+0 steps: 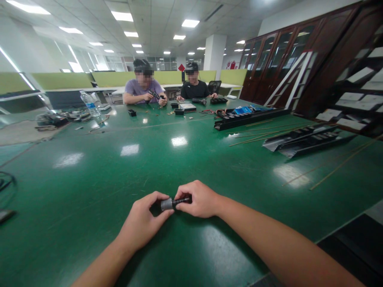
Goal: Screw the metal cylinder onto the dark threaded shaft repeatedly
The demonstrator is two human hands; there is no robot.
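Observation:
Both my hands meet low over the green table (pixel 185 159). My left hand (pixel 143 221) pinches the grey end of a small cylindrical part (pixel 166 204) between thumb and fingers. My right hand (pixel 198 198) is closed round the thin black end (pixel 181 201) of the same part, which sticks out toward the left hand. The part lies level just above the tabletop. What the right fist hides of it I cannot see.
Two people sit at the far side, each handling small tools. A water bottle (pixel 89 103) and cable clutter stand far left. Long black trays (pixel 248 117) and flat black panels (pixel 305 139) lie at the right, with thin rods (pixel 341 163) across the table.

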